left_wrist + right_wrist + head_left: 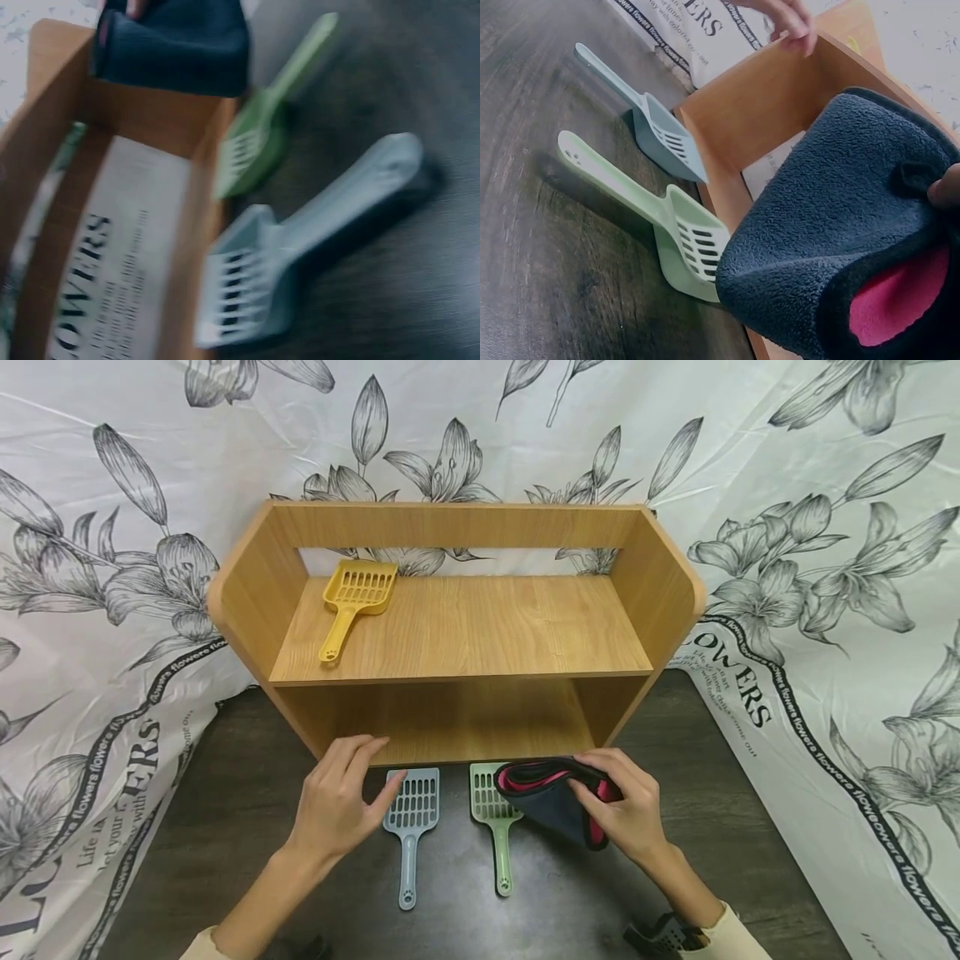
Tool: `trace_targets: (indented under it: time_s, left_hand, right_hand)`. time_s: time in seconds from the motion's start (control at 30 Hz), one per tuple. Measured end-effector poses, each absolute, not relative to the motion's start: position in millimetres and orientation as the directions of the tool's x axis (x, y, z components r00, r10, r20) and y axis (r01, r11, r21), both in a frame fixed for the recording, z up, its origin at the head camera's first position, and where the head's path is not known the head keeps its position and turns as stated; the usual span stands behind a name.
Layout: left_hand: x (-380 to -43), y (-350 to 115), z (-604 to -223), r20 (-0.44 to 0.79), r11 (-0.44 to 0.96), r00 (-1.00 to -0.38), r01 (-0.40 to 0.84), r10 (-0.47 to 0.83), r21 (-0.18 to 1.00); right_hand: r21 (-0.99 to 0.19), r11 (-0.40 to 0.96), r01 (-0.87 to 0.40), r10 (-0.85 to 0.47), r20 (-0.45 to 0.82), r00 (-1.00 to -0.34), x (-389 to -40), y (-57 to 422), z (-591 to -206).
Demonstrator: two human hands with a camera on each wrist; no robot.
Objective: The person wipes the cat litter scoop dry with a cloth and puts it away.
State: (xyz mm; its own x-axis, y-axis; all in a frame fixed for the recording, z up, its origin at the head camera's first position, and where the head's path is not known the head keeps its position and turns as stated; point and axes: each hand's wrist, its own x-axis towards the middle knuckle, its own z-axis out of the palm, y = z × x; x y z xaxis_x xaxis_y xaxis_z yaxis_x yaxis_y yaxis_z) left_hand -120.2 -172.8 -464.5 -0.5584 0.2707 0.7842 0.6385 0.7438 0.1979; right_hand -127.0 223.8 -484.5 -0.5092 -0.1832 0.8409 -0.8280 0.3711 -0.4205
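Observation:
In the head view my right hand (626,802) pinches a folded towel (555,806), dark blue-grey outside with pink showing in the folds. The towel hangs over the right edge of a green litter scoop (502,856); I cannot tell whether they touch. Its fuzzy side and a small loop show in the right wrist view. My left hand (337,797) holds nothing, fingers spread with the thumb apart, just left of a grey-blue litter scoop (408,864). Both scoops lie on the table, handles toward me, slotted heads at the shelf's front edge.
A two-tier wooden shelf (465,627) stands behind the scoops. On its upper board, at the left, lies a yellow litter scoop (358,597). Flower-printed white sheeting (847,693) covers the back and sides. The table (720,793) is dark wood.

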Motion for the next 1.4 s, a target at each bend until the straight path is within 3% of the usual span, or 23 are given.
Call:
trace_targets:
  time_s: [0.27,0.43,0.83,1.17,1.4]
  left_hand:
    - [-98.5,-172.7,-509.3,0.484,0.852,-0.859,0.374,0.169,0.367]
    - [-89.2,-167.1,-529.0,0.301,0.885,-0.948,0.224,0.101,0.409]
    - [-71.8,-160.9,-556.2,0.176,0.903,-0.983,0.126,0.058,0.41]
    - [-66.5,-156.3,-560.2,0.149,0.895,-0.988,0.105,0.044,0.434]
    - [-64.7,-156.3,-561.8,0.176,0.898,-0.983,0.129,0.059,0.421]
  right_hand:
    - [-0.433,0.381,-0.817,-0.18,0.832,-0.525,-125.4,224.2,-486.4]
    - [-0.434,0.383,-0.816,-0.175,0.833,-0.525,-124.6,223.2,-485.8]
    - [-0.449,0.449,-0.772,-0.152,0.814,-0.561,-120.8,222.3,-483.3]
    - [-0.584,0.484,-0.652,-0.075,0.714,-0.696,-112.1,218.3,-478.0]
    - [-0.792,0.326,-0.516,-0.011,0.542,-0.84,-104.7,213.4,-472.7]
